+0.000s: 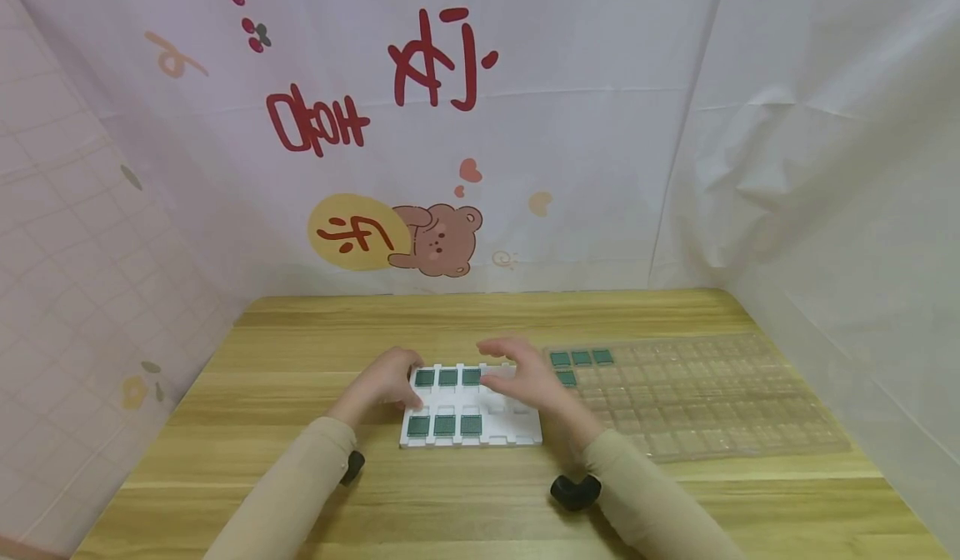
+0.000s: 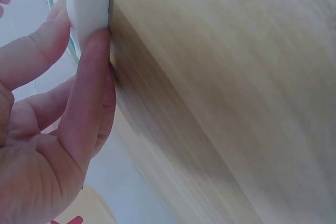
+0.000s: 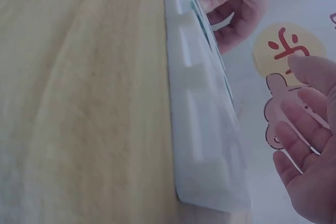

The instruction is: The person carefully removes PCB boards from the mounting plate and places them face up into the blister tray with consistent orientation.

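Note:
A white tray (image 1: 480,439) lies mid-table, with green chips (image 1: 447,377) in the left three pockets of both rows; its right pockets are bare. My left hand (image 1: 408,389) pinches the tray's left edge. In the left wrist view its finger (image 2: 89,87) lies against the tray's corner (image 2: 89,3) with the thumb on top. My right hand (image 1: 502,364) hovers over the tray's right end, fingers loosely spread and holding nothing. From the right wrist, those fingers (image 3: 307,129) show apart from the tray (image 3: 205,145).
A large clear plastic tray (image 1: 705,397) lies right of the white one, with several green chips (image 1: 581,358) at its near-left corner. Printed cloth walls stand at the back and on both sides of the wooden table (image 1: 300,352).

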Motion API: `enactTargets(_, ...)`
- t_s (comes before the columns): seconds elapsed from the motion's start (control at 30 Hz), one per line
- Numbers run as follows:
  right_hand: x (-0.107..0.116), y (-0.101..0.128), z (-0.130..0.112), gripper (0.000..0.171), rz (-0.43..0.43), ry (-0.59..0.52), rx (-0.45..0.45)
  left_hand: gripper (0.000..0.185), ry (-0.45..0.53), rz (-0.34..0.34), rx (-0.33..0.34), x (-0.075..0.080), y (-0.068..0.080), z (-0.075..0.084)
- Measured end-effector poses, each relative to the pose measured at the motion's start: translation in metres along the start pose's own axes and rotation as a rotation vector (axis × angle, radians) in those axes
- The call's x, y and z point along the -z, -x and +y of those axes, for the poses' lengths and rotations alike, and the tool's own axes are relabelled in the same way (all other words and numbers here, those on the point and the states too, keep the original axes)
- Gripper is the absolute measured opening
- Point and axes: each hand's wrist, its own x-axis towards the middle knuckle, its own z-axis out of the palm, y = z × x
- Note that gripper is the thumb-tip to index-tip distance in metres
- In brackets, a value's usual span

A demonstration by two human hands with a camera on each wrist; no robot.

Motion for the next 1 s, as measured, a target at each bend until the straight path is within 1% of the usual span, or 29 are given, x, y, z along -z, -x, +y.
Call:
enactTargets(0.1, -0.005, -0.002, -0.001, 0.049, -0.022, 0.011, 0.001, 0.062, 0.002, -0.002, -0.002, 0.0, 0.0, -0.001)
enactTargets(0.33, -0.012, -0.005, -0.002, 0.049, -0.068, 0.034, -0.027, 0.061, -0.006, 0.001, -0.001, -0.001, 0.0, -0.002)
enactTargets(0.67, -0.018, -0.011, -0.003, 0.046, -0.075, 0.171, -0.059, 0.061, -0.008, 0.005, 0.005, -0.002, 0.0, -0.001)
enactTargets(1.0, -0.024, -0.017, -0.001, 0.043, -0.104, 0.357, -0.116, 0.062, -0.021, 0.003, 0.003, -0.002, -0.001, -0.002)
